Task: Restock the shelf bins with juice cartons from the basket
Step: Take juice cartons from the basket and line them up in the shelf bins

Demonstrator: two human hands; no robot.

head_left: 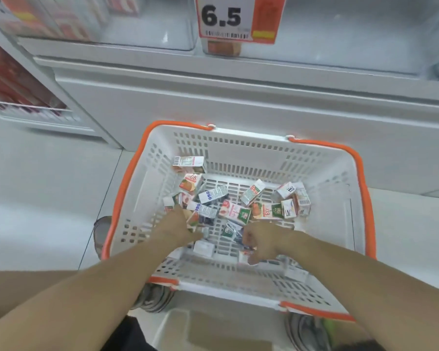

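A white plastic basket (325, 178) with orange handles stands on the floor below the shelf. Several small juice cartons (236, 211) lie scattered on its bottom. Both my arms reach down into it. My left hand (180, 224) is at the left pile, its fingers curled round a carton (197, 220) with an orange and dark label. My right hand (261, 241) is near the basket's front, fingers curled down among cartons; whether it holds one is hidden. Clear shelf bins (147, 34) sit above, one with a carton (223, 48) behind the price tag.
A price tag reading 6.5 (238, 19) hangs on the bin front. A white shelf ledge (238, 79) juts out above the basket. Red packs (13, 79) fill the rack at left. My shoes (102, 234) are beside the basket on the white floor.
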